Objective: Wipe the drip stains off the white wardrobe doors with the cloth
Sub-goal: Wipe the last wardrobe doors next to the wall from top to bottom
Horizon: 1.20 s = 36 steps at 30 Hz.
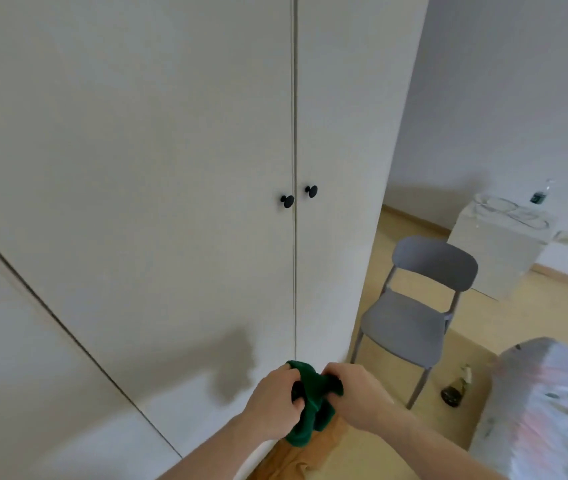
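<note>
- The cloth [310,400] is dark green and bunched into a soft wad, held between the 2 hands low in the view, just in front of the bottom of the wardrobe doors [171,168].
- The left hand [275,400] has its fingers curled round the left side of the wad; the right hand [355,389] pinches and curls round the right side. Both are gripping it, neither is open.
- The cloth looks light and limp: it sags below the hands in a loose tail and folds on itself, so it will likely take any shape the fingers give it and will not slip easily.
- Being soft, it is not fragile; the likely concern is a trailing end flapping, so gathering it into a flat pad under the palm of 1 hand seems the sensible hold for wiping.
- The doors rise above and ahead of the hands, with the seam between them running straight up from the cloth and 2 black knobs [287,201] well above the hands.
- No drip stains can be made out on the white panels; only a grey shadow falls to the left of the left hand.
- A grey chair [414,306] stands to the right of the right hand, apart from it.
</note>
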Each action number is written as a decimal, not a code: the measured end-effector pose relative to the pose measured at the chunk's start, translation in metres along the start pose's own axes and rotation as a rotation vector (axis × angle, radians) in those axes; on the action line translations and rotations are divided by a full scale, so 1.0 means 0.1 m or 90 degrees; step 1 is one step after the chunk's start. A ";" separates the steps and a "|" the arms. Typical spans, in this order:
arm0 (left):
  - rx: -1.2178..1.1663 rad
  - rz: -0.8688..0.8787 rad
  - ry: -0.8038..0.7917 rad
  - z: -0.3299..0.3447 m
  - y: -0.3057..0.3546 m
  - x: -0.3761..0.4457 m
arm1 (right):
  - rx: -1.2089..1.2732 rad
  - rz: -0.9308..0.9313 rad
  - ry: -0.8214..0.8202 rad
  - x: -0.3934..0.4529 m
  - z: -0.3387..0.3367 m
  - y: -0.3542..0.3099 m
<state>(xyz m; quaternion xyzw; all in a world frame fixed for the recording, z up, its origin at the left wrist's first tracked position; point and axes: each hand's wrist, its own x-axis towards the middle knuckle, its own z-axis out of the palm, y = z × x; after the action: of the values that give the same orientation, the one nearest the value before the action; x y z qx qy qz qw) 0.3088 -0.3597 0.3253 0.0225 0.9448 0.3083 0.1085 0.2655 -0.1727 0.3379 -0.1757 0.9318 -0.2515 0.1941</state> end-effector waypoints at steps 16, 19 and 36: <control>0.053 0.057 -0.079 -0.29 -0.03 1.72 | -0.054 0.201 0.039 0.97 -0.90 0.94; 0.062 0.059 -0.083 -0.28 0.13 2.09 | -0.053 0.213 0.034 1.12 -1.13 1.23; 0.072 -0.112 -0.068 0.46 1.23 4.19 | -0.140 0.152 -0.051 2.75 -2.60 3.46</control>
<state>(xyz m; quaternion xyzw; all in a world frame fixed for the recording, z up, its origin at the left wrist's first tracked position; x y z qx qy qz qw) -0.0927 -0.1876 0.2809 -0.0377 0.9518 0.2425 0.1842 -0.1687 0.0955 0.2842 -0.0937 0.9594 -0.1156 0.2395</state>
